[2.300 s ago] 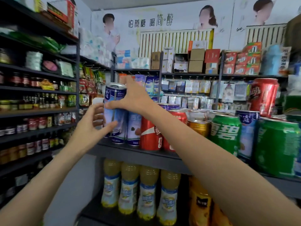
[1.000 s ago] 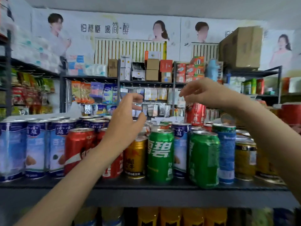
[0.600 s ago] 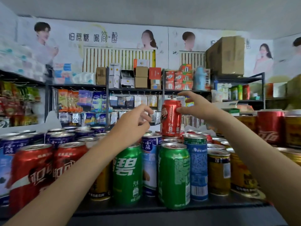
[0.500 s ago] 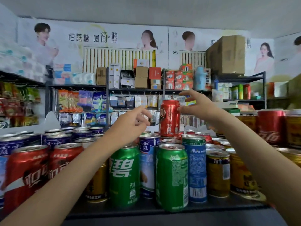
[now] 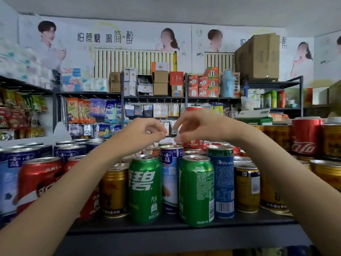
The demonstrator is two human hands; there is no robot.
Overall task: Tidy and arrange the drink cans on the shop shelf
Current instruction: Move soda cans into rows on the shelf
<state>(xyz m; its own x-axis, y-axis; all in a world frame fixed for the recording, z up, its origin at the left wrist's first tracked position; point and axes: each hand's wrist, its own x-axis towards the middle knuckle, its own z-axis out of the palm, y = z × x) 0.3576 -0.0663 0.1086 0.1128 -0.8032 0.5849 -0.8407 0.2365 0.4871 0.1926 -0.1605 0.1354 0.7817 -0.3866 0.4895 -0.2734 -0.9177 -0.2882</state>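
Drink cans (image 5: 144, 189) crowd the shelf (image 5: 166, 235); above them the right hand (image 5: 201, 126) curls around a raised red can (image 5: 193, 143), the left hand (image 5: 142, 133) loosely curled, empty.

Both hands (image 5: 167, 129) hover over cans (image 5: 145, 189) on shelf (image 5: 166, 235).

One head-worn view, level with the can tops, faces straight across the shelf (image 5: 166, 235), close to its front edge, toward the back-wall racks (image 5: 153, 97).
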